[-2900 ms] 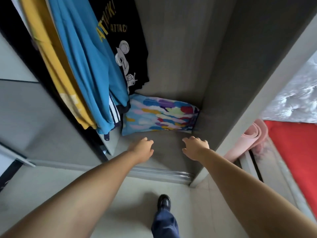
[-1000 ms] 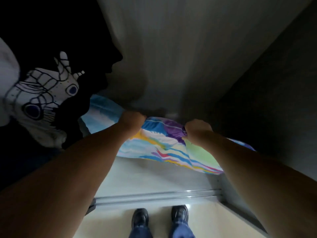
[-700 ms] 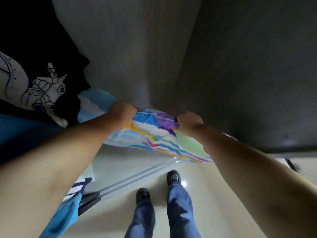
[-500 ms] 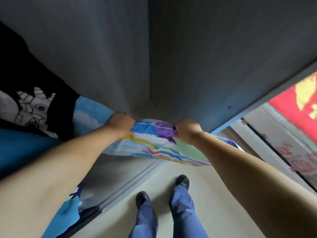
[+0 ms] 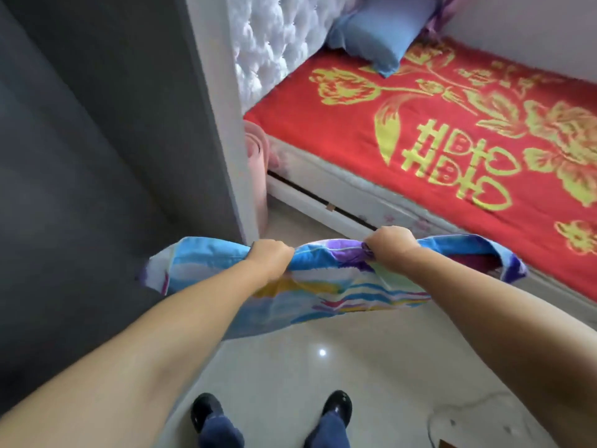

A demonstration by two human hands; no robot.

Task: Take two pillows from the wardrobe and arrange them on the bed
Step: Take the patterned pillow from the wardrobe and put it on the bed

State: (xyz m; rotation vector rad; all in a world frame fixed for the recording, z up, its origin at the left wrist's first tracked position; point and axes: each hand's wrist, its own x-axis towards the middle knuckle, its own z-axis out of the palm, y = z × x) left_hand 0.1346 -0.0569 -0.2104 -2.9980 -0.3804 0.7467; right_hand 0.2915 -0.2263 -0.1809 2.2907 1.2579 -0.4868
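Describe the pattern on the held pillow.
Multicoloured brushstroke streaks on the pillow: blue, purple, yellow, white; head view.

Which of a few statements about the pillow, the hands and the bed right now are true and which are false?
1. Both the left hand and the right hand grip the colourful pillow. True.
2. The colourful pillow lies on the bed. False: it is held above the floor.
3. A blue pillow rests at the head of the bed. True.
4. The bed cover is plain green. False: it is red with yellow patterns.
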